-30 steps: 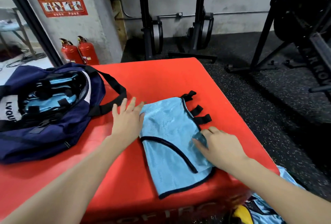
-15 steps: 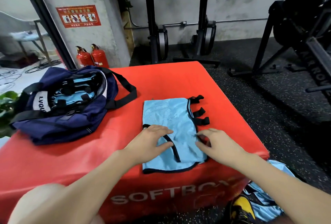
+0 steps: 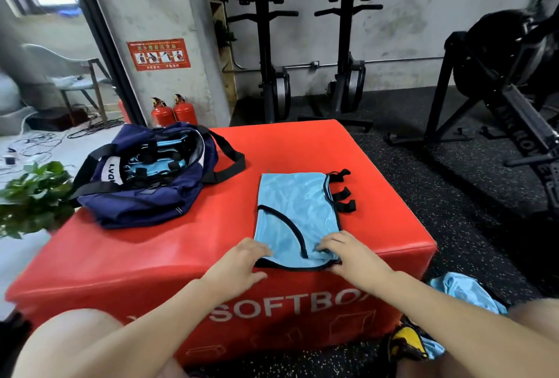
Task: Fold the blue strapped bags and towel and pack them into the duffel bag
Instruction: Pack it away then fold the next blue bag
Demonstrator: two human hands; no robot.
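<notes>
Blue bag (image 3: 298, 211) lies flat on the red box (image 3: 187, 244), near edge overhanging. Left hand (image 3: 246, 259) and right hand (image 3: 348, 252) pinch its near corners, ready to fold away toward the open duffel (image 3: 145, 184).

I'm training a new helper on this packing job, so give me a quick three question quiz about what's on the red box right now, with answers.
1. True or false: the duffel bag is zipped closed.
2. Multiple choice: the black straps of the blue strapped bag stick out on its A) left side, B) right side, C) near edge.
3. Where on the blue strapped bag are the left hand and right hand?

Key
1. False: it lies open, with light blue fabric and black straps showing inside.
2. B.
3. Both at its near edge, by the front edge of the red box, one at each corner.
</notes>
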